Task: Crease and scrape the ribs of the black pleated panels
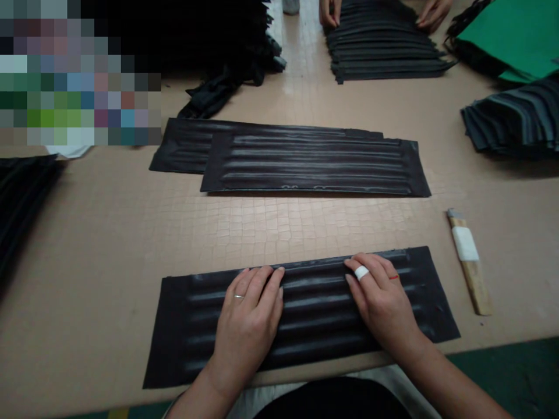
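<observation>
Crocodile-patterned table (271, 227), green floor (515, 366); left grip (248, 314), right grip (382, 299) on panel (314, 305), closure unclear.

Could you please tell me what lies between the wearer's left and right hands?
The head view shows the ribbed dark panel between the left hand and right hand.

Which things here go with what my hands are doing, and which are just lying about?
Belong:
- ridged dark panel, under your left hand and right hand
- overlapping similar panels beyond, probably

Apparently lying about, untouched:
- wooden tool with white wrap
- green piece
- fanned dark stack
</observation>
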{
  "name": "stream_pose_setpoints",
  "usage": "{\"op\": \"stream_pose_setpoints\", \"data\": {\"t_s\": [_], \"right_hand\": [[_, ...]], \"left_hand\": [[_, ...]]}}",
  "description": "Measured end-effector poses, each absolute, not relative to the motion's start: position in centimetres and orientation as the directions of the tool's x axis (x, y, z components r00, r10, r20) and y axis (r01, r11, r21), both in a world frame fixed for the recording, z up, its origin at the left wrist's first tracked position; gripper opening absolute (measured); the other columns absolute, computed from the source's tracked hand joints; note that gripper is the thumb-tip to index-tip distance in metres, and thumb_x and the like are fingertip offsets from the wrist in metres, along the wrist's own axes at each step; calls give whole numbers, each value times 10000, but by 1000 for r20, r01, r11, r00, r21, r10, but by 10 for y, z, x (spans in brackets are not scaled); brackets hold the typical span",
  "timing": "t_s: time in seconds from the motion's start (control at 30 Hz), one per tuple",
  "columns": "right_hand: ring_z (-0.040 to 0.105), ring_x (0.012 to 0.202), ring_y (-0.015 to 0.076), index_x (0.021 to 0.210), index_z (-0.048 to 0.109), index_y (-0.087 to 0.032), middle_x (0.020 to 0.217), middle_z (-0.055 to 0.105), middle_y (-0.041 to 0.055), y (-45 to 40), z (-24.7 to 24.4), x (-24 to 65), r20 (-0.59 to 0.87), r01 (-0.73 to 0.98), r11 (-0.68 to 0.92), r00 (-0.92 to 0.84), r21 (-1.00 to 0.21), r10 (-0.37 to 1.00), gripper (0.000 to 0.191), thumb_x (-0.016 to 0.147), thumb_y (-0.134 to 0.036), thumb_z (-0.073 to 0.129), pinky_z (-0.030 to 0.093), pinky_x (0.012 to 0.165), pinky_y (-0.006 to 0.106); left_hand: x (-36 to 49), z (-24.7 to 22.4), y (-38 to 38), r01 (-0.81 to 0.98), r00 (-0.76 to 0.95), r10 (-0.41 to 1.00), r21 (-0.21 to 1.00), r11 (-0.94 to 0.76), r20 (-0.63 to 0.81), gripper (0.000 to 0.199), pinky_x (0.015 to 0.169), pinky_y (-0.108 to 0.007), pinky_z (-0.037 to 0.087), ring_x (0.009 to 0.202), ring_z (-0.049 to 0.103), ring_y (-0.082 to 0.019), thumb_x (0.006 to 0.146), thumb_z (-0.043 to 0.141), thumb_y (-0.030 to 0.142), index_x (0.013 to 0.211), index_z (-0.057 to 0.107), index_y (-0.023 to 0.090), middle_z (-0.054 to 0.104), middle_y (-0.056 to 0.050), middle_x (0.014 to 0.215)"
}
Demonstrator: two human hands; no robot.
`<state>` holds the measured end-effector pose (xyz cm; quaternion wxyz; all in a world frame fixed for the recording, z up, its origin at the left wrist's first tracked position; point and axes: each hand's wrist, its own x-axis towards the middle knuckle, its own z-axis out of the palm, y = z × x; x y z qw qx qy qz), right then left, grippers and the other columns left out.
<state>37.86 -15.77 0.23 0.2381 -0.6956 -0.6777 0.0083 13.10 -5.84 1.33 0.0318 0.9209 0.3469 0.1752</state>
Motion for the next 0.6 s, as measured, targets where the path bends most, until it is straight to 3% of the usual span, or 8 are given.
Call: {"op": "stream_pose_setpoints", "data": {"t_s": [0.27,0.43,0.6], "right_hand": [[602,1101,285,1165,646,-129,1178,663,149,-181,0,436,339,975,-80,148,-206,929,195,1015,-238,585,516,1001,459],[628,1094,348,1141,651,-150,1203,670,166,-194,-8,453,314,975,-184,215,-128,925,259,1021,-353,544,489,995,539],[620,1122,341,1276,629,-174,1251,656,160,-169,-11,385,323,978,-96,154,-187,934,301,1029,-297,508,458,981,523]], "left_hand": [[73,12,-43,690,662,692,127,-713,288,344,1035,-505,553,1122,654,-317,945,638,129,1289,627,118,694,-151,1207],[33,14,-33,760,594,757,120,-639,272,292,1038,-499,556,1138,653,-308,957,606,131,1247,640,129,692,-155,1207],[23,11,-34,779,530,795,202,-594,295,310,1047,-501,557,1155,646,-286,976,562,124,1275,625,175,688,-131,1208]]}}
